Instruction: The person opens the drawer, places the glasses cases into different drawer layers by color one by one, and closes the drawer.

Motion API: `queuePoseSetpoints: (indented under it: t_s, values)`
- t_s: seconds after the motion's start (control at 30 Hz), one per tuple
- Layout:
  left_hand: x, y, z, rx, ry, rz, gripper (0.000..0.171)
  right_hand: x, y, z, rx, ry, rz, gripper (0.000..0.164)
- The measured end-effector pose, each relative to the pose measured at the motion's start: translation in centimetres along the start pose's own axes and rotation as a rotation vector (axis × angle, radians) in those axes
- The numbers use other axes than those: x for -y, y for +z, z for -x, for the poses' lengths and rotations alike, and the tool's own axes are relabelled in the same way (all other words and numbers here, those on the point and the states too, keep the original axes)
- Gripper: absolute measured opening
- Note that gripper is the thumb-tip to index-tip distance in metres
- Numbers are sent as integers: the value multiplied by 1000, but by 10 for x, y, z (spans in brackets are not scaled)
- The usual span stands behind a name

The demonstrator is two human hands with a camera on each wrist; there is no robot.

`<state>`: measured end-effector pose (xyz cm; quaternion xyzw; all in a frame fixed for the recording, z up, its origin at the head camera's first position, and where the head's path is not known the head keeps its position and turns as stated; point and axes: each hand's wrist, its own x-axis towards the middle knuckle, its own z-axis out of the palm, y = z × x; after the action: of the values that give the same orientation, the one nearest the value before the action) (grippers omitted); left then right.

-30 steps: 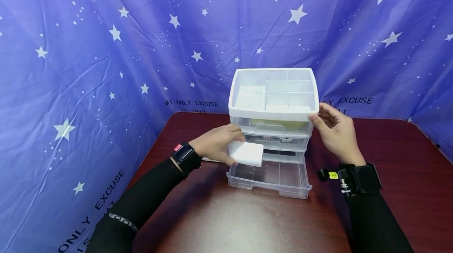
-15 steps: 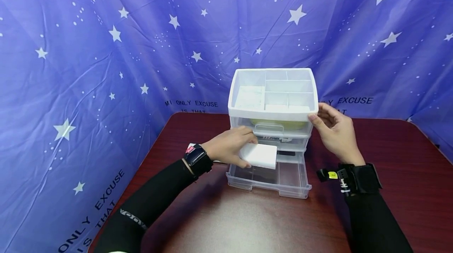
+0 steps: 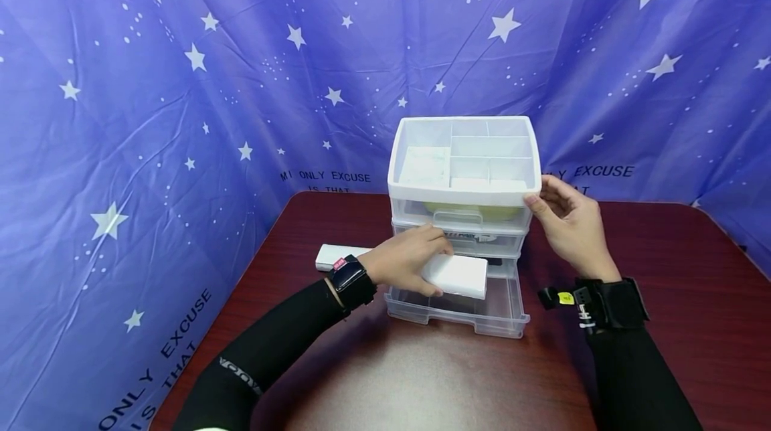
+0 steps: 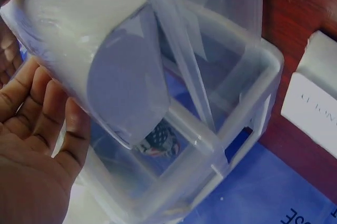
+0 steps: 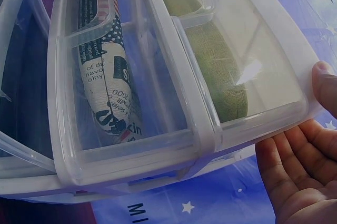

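A white case [image 3: 460, 277] with a rounded end, perhaps a glasses case, is in my left hand [image 3: 409, 258]. The fingers and thumb grip it at its left end. It is above the clear bottom drawer [image 3: 452, 318], which is pulled out from a white plastic drawer organizer [image 3: 464, 193]. In the left wrist view the rounded end of the case faces the camera. My right hand [image 3: 571, 227] grips the front right corner of the organizer's top, thumb in front and fingers at the side.
A second white box [image 3: 340, 255] with lettering lies on the dark red table [image 3: 325, 364], left of the organizer. The middle drawer contains a printed pouch [image 5: 110, 76]; a green fabric item [image 5: 221, 71] is in the upper drawer. A blue starry curtain [image 3: 361, 49] hangs behind.
My left hand has carried the white case right and slightly down, further over the drawer, revealing more of the second white box. The right hand stays at the organizer's corner.
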<state>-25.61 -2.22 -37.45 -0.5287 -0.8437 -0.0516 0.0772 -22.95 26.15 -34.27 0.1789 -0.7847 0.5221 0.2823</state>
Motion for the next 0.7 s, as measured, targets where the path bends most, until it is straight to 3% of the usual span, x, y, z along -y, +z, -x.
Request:
queuePoseSetpoints:
  t_s: [0.27,0.7]
  values:
    - [-5,13,-4,68,-54,-55,67,1,0,0,-2,-3,0,34]
    - [-10,25,-7,121,-88,-98,68,1,1,0,1,-1,-9,35]
